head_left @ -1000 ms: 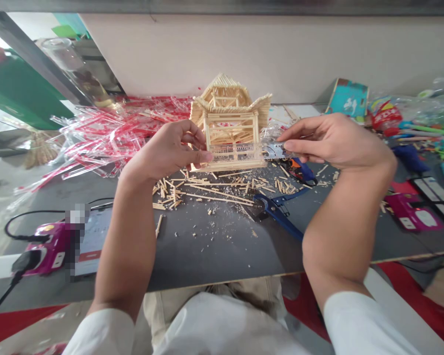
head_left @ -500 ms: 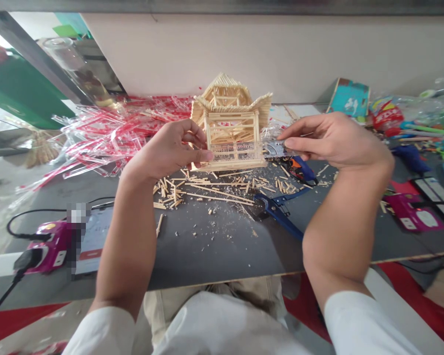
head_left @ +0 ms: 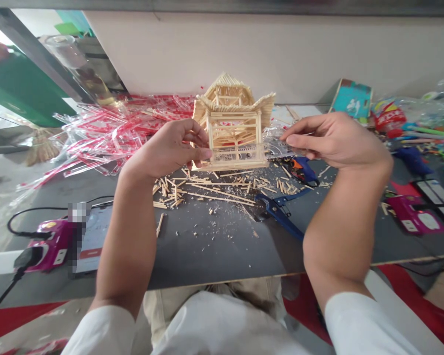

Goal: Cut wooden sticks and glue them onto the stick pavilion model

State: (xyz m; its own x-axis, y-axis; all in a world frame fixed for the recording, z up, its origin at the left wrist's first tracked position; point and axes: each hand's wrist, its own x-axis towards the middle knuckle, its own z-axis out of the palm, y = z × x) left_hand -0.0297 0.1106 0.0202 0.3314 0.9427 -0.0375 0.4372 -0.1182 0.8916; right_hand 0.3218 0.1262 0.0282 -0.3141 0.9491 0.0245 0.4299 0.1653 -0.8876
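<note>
A small model house (head_left: 234,108) built of thin wooden sticks, with a flared roof and an open frame, stands upright in front of me. My left hand (head_left: 170,148) pinches its left front corner post between thumb and fingers. Across the lower front of the frame lies a clear plastic ruler (head_left: 240,154), its left end close to my left thumb. My right hand (head_left: 329,138) grips the ruler's right end between thumb and fingertips, beyond the model's right side. Whether my left thumb also presses on the ruler, I cannot tell.
Cut sticks (head_left: 222,197) and crumbs litter the grey table (head_left: 207,268) below the model. Blue-handled cutters (head_left: 284,217) lie nearer me, with a blue and orange tool (head_left: 305,170) behind them. Red and clear plastic wrappers (head_left: 107,133) heap up left; purple power blocks (head_left: 52,241) sit at both sides.
The ruler's markings show differently against the frame, as if it has tilted or slid slightly. Both hands keep their holds. The whole scene has shifted a little rightward in view.
</note>
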